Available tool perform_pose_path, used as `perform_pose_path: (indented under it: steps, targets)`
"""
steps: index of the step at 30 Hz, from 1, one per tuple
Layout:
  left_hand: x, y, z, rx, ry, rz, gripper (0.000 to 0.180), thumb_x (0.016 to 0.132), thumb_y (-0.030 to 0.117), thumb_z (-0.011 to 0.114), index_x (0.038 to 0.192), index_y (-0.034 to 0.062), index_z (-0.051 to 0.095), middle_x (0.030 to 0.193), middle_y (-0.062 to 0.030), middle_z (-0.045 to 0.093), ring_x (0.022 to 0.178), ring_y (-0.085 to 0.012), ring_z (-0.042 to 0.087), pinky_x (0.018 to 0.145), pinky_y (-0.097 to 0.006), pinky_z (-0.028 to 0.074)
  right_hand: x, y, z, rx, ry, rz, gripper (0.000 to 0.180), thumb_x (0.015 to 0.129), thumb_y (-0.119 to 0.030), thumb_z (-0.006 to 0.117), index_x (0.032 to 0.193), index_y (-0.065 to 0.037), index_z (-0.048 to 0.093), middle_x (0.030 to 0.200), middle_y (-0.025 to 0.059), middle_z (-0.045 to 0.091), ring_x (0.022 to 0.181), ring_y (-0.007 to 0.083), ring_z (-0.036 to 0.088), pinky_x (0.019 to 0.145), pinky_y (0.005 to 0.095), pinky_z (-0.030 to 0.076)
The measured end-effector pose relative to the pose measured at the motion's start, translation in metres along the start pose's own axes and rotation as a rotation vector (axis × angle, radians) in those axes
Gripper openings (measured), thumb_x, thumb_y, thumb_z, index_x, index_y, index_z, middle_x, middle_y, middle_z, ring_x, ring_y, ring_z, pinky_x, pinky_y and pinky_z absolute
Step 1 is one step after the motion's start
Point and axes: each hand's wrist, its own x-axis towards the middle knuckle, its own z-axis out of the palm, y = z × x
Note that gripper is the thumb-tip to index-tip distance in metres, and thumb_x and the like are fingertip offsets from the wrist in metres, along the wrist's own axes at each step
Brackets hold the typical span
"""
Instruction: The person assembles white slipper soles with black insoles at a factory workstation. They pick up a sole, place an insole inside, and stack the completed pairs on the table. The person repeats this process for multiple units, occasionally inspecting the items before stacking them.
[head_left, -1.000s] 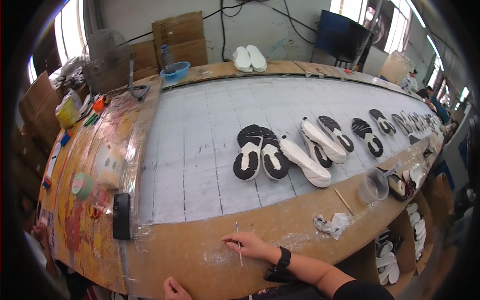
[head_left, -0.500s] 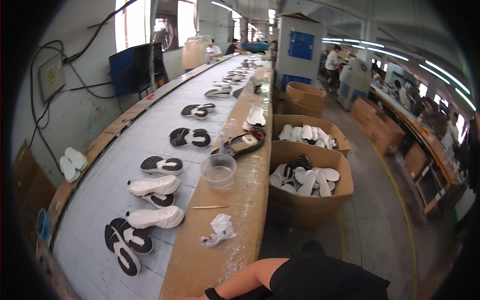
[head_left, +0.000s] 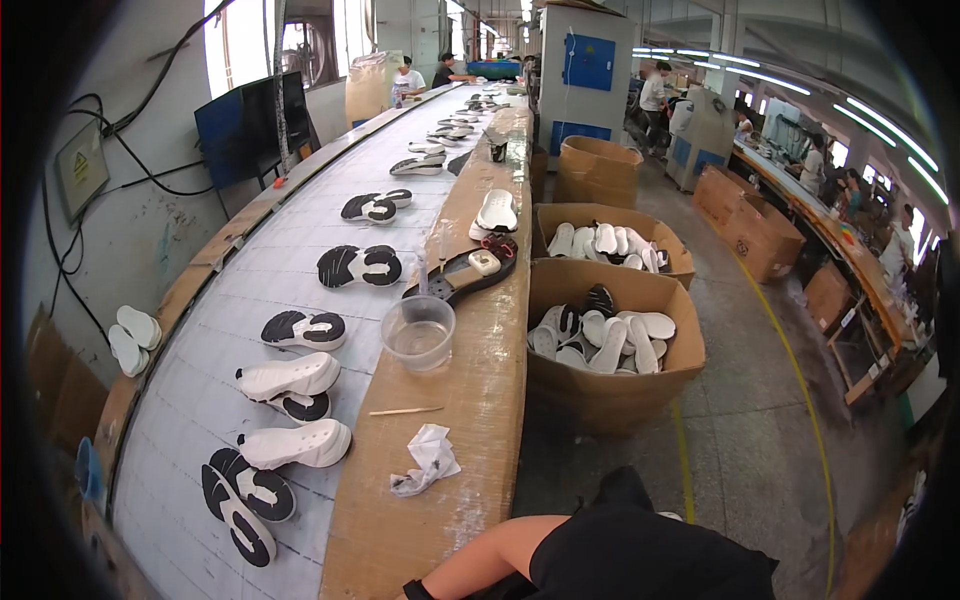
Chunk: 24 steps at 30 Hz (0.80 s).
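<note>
Neither of my hands shows. One bent forearm comes in at the lower edge, a black band at its wrist, and the hand beyond it is cut off by the picture's edge. Closest to that wrist on the brown ledge lies a crumpled white tissue (head_left: 428, 462). Beyond it are a thin wooden stick (head_left: 405, 411) and a clear plastic tub (head_left: 418, 336). To the left, a white shoe sole (head_left: 296, 444) lies on its side against black-and-white soles (head_left: 240, 512) on the pale conveyor belt (head_left: 180, 440). Another white sole (head_left: 290, 376) rests partly over a black-and-white one.
Cardboard boxes of soles (head_left: 615, 375) stand right of the ledge. A dark sole-shaped piece (head_left: 465, 275) lies past the tub. Two white soles (head_left: 133, 340) and a blue cup (head_left: 88, 468) sit along the belt's left edge. Several people work farther off.
My view has shifted, so the belt, ledge and boxes appear a little farther left. The tissue, stick and tub keep their places on the ledge. The forearm stays at the lower edge.
</note>
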Motion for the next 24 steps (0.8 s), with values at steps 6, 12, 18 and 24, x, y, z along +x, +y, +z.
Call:
perform_pose_path:
  steps: [6, 12, 18, 24]
  targets:
    - [0.002, 0.004, 0.004, 0.019, -0.011, 0.014, 0.028, 0.088, 0.022, 0.052, 0.086, -0.0058, 0.060, 0.074, -0.0177, 0.061, 0.065, -0.0311, 0.056, 0.060, -0.034, 0.046, 0.001, 0.001, -0.006, 0.015, -0.015, -0.006, 0.022, 0.078, -0.017, 0.057, 0.096, -0.004, 0.059, 0.088, 0.0159, 0.061, 0.079, 0.0283, 0.057, 0.066, 0.0377, 0.045]
    - [0.002, 0.008, 0.009, 0.026, -0.016, 0.021, 0.028, 0.088, 0.022, 0.052, 0.086, -0.0057, 0.060, 0.074, -0.0178, 0.061, 0.065, -0.0311, 0.056, 0.060, -0.034, 0.046, -0.001, 0.003, -0.010, 0.081, -0.016, -0.017, 0.021, 0.079, -0.018, 0.058, 0.095, -0.005, 0.059, 0.087, 0.0156, 0.061, 0.078, 0.0280, 0.057, 0.066, 0.0378, 0.045]
    - [0.003, 0.011, 0.016, 0.033, -0.028, 0.030, 0.029, 0.088, 0.022, 0.052, 0.085, -0.0057, 0.059, 0.073, -0.0179, 0.061, 0.064, -0.0311, 0.056, 0.059, -0.034, 0.046, -0.001, 0.012, -0.011, 0.065, -0.019, -0.015, 0.021, 0.079, -0.018, 0.058, 0.095, -0.005, 0.059, 0.087, 0.0151, 0.061, 0.078, 0.0276, 0.056, 0.066, 0.0375, 0.045]
    - [0.004, 0.013, 0.021, 0.031, -0.033, 0.039, 0.029, 0.088, 0.022, 0.052, 0.085, -0.0057, 0.059, 0.073, -0.0180, 0.061, 0.064, -0.0311, 0.056, 0.059, -0.034, 0.046, -0.002, 0.016, -0.015, 0.065, -0.010, -0.013, 0.021, 0.079, -0.017, 0.057, 0.096, -0.005, 0.059, 0.088, 0.0147, 0.061, 0.079, 0.0275, 0.056, 0.067, 0.0374, 0.045]
